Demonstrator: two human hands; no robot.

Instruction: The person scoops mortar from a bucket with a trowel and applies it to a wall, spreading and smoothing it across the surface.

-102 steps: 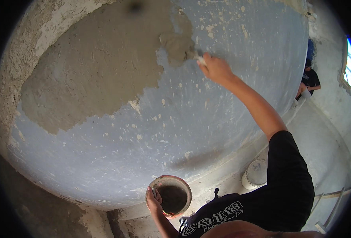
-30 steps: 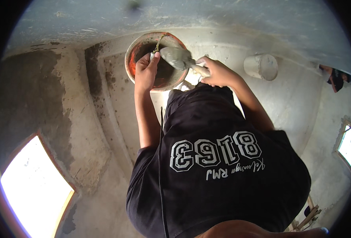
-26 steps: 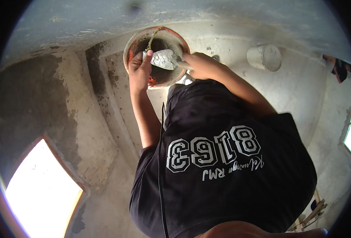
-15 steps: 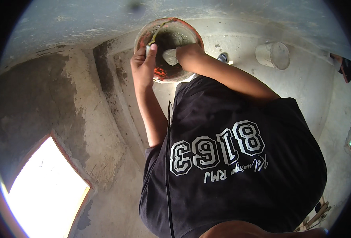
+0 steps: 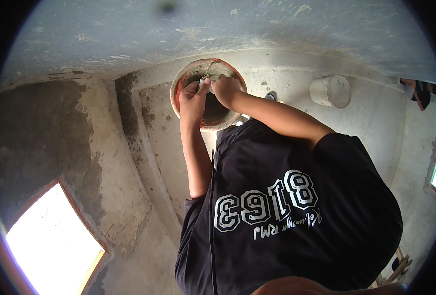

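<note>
A round bucket (image 5: 177, 82), its wall smeared red and grey, is in front of me at the top middle. My left hand (image 5: 192, 102) is closed around the pale grip of the bucket's handle (image 5: 209, 69), whose thin part looks yellowish. My right hand (image 5: 226, 92) reaches over the right side of the bucket, fingers curled, close beside the left thumb. A flat grey tool that showed at its fingers earlier is now mostly hidden between the hands. Dark grey material coats the bucket's inside.
A whitish, dirty pail (image 5: 330, 91) stands or lies to the right. Bare plastered walls surround me, with a bright window opening (image 5: 55, 238) at lower left. A dark item (image 5: 272, 96) sits just right of the bucket. Wood pieces (image 5: 400, 268) are at lower right.
The bucket and both hands sit lower in the picture. My right hand has moved up inside the bucket, closer to my left hand, and the grey tool is largely covered.
</note>
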